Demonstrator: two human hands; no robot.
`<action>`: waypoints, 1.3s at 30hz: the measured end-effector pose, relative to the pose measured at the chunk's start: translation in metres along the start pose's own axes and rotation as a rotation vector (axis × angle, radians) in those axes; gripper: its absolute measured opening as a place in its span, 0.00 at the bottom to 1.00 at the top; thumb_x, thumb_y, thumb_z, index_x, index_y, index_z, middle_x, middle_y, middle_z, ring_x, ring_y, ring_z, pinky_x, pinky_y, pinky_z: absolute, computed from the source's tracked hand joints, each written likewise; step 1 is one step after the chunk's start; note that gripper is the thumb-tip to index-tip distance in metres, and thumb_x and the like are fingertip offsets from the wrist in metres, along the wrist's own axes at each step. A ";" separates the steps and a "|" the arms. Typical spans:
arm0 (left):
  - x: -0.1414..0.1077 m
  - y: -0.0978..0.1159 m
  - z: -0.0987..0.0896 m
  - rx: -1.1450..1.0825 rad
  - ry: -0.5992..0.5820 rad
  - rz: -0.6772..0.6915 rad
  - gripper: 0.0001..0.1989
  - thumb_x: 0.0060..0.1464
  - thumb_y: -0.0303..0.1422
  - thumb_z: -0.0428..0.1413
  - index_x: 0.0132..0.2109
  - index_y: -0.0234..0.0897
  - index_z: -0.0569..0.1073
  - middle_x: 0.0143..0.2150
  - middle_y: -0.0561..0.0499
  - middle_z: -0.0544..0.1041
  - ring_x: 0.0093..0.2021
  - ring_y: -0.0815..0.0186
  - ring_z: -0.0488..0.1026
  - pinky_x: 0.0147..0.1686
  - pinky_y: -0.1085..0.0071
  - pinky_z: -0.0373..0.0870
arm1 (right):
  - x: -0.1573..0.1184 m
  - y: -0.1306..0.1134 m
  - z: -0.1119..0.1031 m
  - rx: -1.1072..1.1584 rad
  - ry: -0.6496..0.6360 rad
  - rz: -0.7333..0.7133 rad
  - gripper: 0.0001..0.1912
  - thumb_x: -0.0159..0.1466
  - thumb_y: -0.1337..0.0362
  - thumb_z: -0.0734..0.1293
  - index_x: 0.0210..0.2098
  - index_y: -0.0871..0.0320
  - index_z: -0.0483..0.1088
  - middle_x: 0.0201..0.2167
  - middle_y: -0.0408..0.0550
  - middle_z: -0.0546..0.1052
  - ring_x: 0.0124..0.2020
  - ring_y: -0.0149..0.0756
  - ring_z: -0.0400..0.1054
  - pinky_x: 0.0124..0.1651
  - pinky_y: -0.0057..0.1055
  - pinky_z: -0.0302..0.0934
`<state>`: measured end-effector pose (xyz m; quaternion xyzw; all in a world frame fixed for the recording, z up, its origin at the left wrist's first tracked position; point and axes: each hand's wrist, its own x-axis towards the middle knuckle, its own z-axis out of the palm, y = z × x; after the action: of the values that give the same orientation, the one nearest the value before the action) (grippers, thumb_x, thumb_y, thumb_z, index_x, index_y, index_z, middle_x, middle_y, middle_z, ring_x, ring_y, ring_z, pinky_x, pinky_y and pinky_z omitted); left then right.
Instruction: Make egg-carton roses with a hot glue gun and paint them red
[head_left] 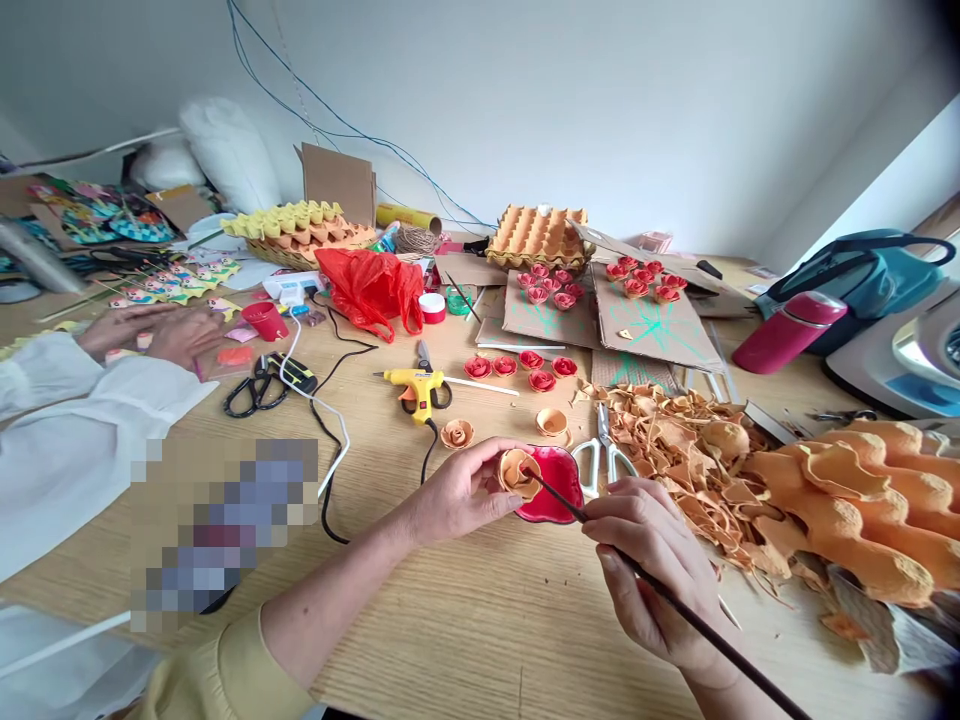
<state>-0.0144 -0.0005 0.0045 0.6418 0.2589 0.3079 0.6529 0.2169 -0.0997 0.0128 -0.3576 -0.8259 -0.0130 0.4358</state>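
Observation:
My left hand [457,492] pinches an orange egg-carton flower [517,474] between thumb and fingers, its opening turned toward me. In my right hand [652,565] is a long dark paintbrush [667,592], whose red tip touches the flower's centre. A red scalloped dish [559,488] of red paint sits just behind and under the flower. Unpainted, another paper flower [457,433] rests on the table beyond my left hand, near an orange cup piece [551,422]. White-handled scissors [604,450] lie behind my right hand.
A yellow glue gun [417,388] with its cable lies ahead. Several red flowers [517,366] stand beyond it, more on cardboard [652,325]. Orange scraps [697,450] and an egg carton [862,490] fill the right side. A co-worker's hands [165,335] are at left.

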 end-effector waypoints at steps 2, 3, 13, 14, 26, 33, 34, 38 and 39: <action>0.001 -0.002 0.000 0.016 0.011 0.014 0.28 0.55 0.42 0.69 0.57 0.34 0.73 0.53 0.41 0.80 0.54 0.56 0.78 0.55 0.64 0.74 | -0.001 0.000 -0.001 0.000 0.007 -0.013 0.15 0.64 0.78 0.63 0.48 0.58 0.69 0.38 0.51 0.79 0.37 0.39 0.73 0.49 0.47 0.67; 0.001 -0.003 -0.001 0.021 0.015 0.022 0.28 0.54 0.42 0.69 0.57 0.34 0.73 0.53 0.41 0.80 0.53 0.57 0.78 0.54 0.64 0.74 | -0.001 -0.001 -0.001 0.006 0.020 -0.012 0.15 0.64 0.78 0.63 0.48 0.58 0.69 0.38 0.51 0.79 0.38 0.39 0.73 0.50 0.47 0.67; -0.001 -0.005 0.000 0.360 0.111 0.190 0.22 0.55 0.32 0.66 0.55 0.38 0.70 0.52 0.44 0.79 0.49 0.60 0.77 0.47 0.68 0.74 | -0.001 -0.001 -0.001 0.041 0.047 0.030 0.14 0.65 0.77 0.62 0.47 0.58 0.68 0.36 0.51 0.78 0.36 0.39 0.72 0.49 0.47 0.66; -0.001 -0.005 0.001 0.407 0.121 0.215 0.21 0.55 0.30 0.65 0.55 0.39 0.70 0.52 0.45 0.79 0.49 0.60 0.77 0.47 0.68 0.74 | -0.001 -0.002 -0.001 0.048 0.070 0.037 0.14 0.65 0.78 0.62 0.47 0.58 0.68 0.36 0.50 0.78 0.36 0.38 0.71 0.49 0.47 0.66; -0.006 -0.008 0.005 0.672 0.171 0.321 0.26 0.58 0.26 0.63 0.61 0.41 0.68 0.55 0.45 0.79 0.55 0.58 0.77 0.54 0.63 0.76 | 0.004 -0.007 0.005 0.056 0.120 0.091 0.09 0.71 0.73 0.61 0.46 0.55 0.68 0.34 0.48 0.80 0.36 0.40 0.74 0.48 0.46 0.68; -0.005 -0.010 0.003 0.772 0.145 0.467 0.22 0.63 0.26 0.59 0.62 0.41 0.68 0.58 0.44 0.78 0.58 0.57 0.76 0.60 0.58 0.73 | 0.004 -0.006 0.004 0.052 0.093 0.064 0.11 0.69 0.75 0.61 0.47 0.57 0.68 0.33 0.48 0.78 0.34 0.38 0.72 0.47 0.45 0.68; -0.005 -0.011 0.003 0.790 0.144 0.477 0.22 0.63 0.26 0.59 0.62 0.41 0.68 0.58 0.43 0.78 0.58 0.57 0.76 0.60 0.58 0.73 | 0.005 -0.006 0.004 0.056 0.094 0.063 0.11 0.68 0.75 0.62 0.46 0.57 0.69 0.33 0.47 0.78 0.34 0.37 0.71 0.47 0.45 0.68; -0.005 -0.012 0.003 0.824 0.141 0.506 0.22 0.63 0.25 0.58 0.62 0.41 0.68 0.58 0.43 0.78 0.59 0.57 0.75 0.60 0.58 0.73 | 0.005 -0.006 0.005 0.068 0.106 0.069 0.12 0.68 0.76 0.62 0.47 0.57 0.69 0.33 0.48 0.78 0.35 0.38 0.72 0.47 0.44 0.68; -0.005 -0.012 0.003 0.824 0.138 0.508 0.22 0.63 0.25 0.58 0.62 0.40 0.68 0.58 0.43 0.78 0.59 0.57 0.75 0.60 0.58 0.73 | 0.005 -0.006 0.005 0.066 0.107 0.070 0.12 0.68 0.76 0.62 0.47 0.57 0.69 0.33 0.48 0.78 0.35 0.38 0.72 0.47 0.44 0.68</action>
<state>-0.0146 -0.0065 -0.0075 0.8678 0.2371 0.3711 0.2302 0.2072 -0.0997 0.0154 -0.3707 -0.7884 0.0104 0.4908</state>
